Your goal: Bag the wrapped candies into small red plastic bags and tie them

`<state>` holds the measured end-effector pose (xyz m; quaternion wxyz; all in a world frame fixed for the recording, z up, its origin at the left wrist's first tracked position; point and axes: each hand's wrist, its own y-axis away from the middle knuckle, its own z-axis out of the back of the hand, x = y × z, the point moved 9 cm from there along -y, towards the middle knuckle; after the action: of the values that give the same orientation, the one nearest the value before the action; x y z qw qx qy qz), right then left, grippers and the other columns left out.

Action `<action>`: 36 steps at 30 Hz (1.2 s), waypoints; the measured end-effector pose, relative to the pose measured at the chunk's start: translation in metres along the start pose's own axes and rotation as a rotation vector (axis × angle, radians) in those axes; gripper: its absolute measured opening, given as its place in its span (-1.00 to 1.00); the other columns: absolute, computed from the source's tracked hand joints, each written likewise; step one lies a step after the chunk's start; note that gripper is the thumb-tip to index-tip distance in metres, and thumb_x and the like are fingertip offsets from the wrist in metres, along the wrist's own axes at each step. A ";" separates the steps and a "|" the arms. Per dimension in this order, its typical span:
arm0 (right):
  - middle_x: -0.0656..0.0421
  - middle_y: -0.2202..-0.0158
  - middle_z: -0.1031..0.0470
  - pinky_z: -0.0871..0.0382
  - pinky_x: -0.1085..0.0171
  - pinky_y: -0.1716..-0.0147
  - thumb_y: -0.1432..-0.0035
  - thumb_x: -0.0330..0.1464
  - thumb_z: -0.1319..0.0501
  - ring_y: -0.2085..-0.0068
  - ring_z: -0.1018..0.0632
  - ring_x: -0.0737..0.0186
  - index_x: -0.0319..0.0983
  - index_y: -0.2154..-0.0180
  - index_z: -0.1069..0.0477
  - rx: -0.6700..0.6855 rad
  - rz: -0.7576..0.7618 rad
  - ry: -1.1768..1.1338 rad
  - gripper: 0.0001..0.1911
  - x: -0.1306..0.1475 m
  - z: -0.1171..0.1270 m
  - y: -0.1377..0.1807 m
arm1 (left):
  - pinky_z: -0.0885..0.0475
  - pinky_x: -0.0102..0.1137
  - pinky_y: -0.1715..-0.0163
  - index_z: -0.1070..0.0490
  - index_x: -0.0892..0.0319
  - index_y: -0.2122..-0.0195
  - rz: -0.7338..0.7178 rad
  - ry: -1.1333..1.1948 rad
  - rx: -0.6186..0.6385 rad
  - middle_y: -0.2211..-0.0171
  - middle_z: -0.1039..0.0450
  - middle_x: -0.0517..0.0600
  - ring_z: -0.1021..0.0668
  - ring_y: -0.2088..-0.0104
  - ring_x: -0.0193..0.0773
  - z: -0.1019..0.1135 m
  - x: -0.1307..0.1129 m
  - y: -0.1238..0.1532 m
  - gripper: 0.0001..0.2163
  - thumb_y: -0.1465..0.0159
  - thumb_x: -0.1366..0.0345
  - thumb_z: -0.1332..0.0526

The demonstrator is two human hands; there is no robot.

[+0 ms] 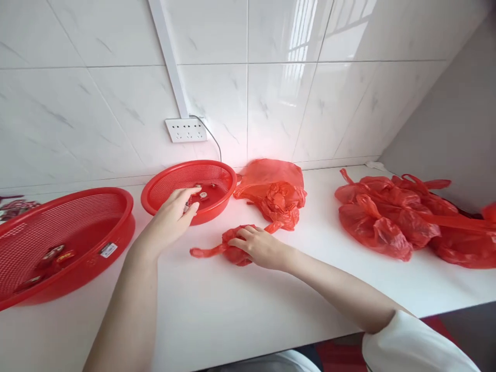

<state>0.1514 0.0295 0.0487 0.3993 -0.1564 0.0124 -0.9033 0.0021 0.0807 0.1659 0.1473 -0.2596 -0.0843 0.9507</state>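
My left hand [170,217] is over the near rim of a round red mesh basket [176,173], its thumb and fingers apart. A few small wrapped pieces [203,195] lie on the basket's bottom. Something small shows between my thumb and fingers; I cannot tell whether the hand touches it. My right hand [263,248] has its fingers curled over a small knotted red plastic bag [232,254] on the white table. One twisted handle of that bag points left. Behind it lies a heap of thin red plastic bags [277,188], crumpled at the front.
A larger red basket [127,212] with several wrapped pieces stands at the left. Several filled red bags [375,222] are bunched on the right of the white table [232,310]. A socket strip [186,130] with a cable is on the tiled wall.
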 end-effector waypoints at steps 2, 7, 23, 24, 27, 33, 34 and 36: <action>0.03 0.13 -0.46 -0.36 0.18 0.15 -0.17 -0.52 -0.09 0.10 -0.47 0.11 -0.18 -0.04 -0.37 0.022 0.042 -0.033 -0.61 0.006 0.014 0.024 | -0.49 -0.24 0.19 -0.27 -0.07 -0.18 0.004 -0.012 0.045 -0.14 -0.33 0.08 -0.55 0.07 -0.04 -0.005 0.003 -0.001 -0.57 -0.31 0.02 -0.02; 0.14 0.16 -0.50 -0.38 0.21 0.29 -0.01 -0.64 -0.03 0.23 -0.52 0.17 -0.05 0.02 -0.40 -0.119 -0.298 -0.115 -0.43 -0.031 0.099 0.108 | -0.48 -0.23 0.19 -0.36 -0.12 -0.09 0.112 -0.055 0.153 0.02 -0.50 0.01 -0.55 0.05 -0.01 -0.005 0.022 -0.004 -0.62 -0.29 -0.01 -0.04; -0.29 0.14 -0.40 0.00 -0.42 0.14 0.03 -0.10 -0.24 -0.10 -0.31 -0.36 -0.15 0.50 -0.40 -0.833 -1.552 0.339 -0.74 -0.285 0.192 0.321 | -0.46 -0.30 0.40 -0.39 -0.17 -0.04 0.174 -0.169 0.071 0.28 -0.57 -0.06 -0.59 0.31 -0.08 0.032 0.035 0.013 -0.63 -0.27 -0.05 -0.03; -0.20 0.13 -0.43 -0.02 -0.40 0.09 -0.02 -0.12 -0.21 -0.08 -0.34 -0.32 -0.12 0.43 -0.43 -0.772 -1.338 0.342 -0.78 -0.267 0.193 0.279 | -0.46 -0.30 0.40 -0.39 -0.16 -0.05 0.172 -0.166 0.077 0.28 -0.57 -0.06 -0.59 0.32 -0.08 0.031 0.036 0.012 -0.62 -0.27 -0.06 -0.03; -0.01 0.26 -0.50 -0.29 -0.09 0.16 -0.18 -0.07 -0.08 0.13 -0.50 -0.10 -0.09 0.30 -0.45 -0.532 -0.988 -0.012 -0.70 -0.217 0.153 0.166 | -0.46 -0.28 0.38 -0.39 -0.13 -0.05 0.166 -0.138 0.109 0.26 -0.56 -0.03 -0.59 0.33 -0.08 0.026 0.038 0.012 -0.60 -0.27 -0.08 -0.02; -0.03 0.42 -0.47 -0.30 0.04 0.30 -0.07 -0.15 -0.22 0.30 -0.52 -0.10 -0.29 0.15 -0.39 -0.269 -1.009 -0.049 -0.61 -0.186 0.068 0.040 | -0.46 -0.28 0.38 -0.41 -0.09 -0.03 0.130 -0.101 0.167 0.25 -0.57 0.02 -0.59 0.31 -0.06 0.016 0.032 0.018 -0.59 -0.28 -0.08 0.00; -0.04 0.39 -0.48 -0.30 0.07 0.32 -0.04 -0.23 -0.24 0.28 -0.53 -0.09 -0.30 0.09 -0.36 -0.248 -1.007 -0.067 -0.59 -0.188 0.062 0.031 | -0.46 -0.29 0.38 -0.40 -0.09 -0.04 0.113 -0.094 0.166 0.23 -0.57 0.02 -0.59 0.28 -0.06 0.016 0.030 0.020 -0.59 -0.28 -0.07 -0.01; -0.05 0.34 -0.50 -0.30 0.10 0.30 0.00 -0.39 -0.23 0.24 -0.52 -0.08 -0.29 0.07 -0.35 -0.254 -0.995 -0.084 -0.61 -0.193 0.065 0.025 | -0.46 -0.30 0.39 -0.39 -0.10 -0.06 0.079 -0.083 0.165 0.22 -0.56 0.01 -0.60 0.25 -0.06 0.016 0.025 0.022 -0.60 -0.29 -0.04 -0.01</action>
<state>0.3103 0.1586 0.0542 -0.1008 -0.2268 0.0300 -0.9682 -0.0325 0.0665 0.1626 0.1269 -0.2100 -0.0012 0.9694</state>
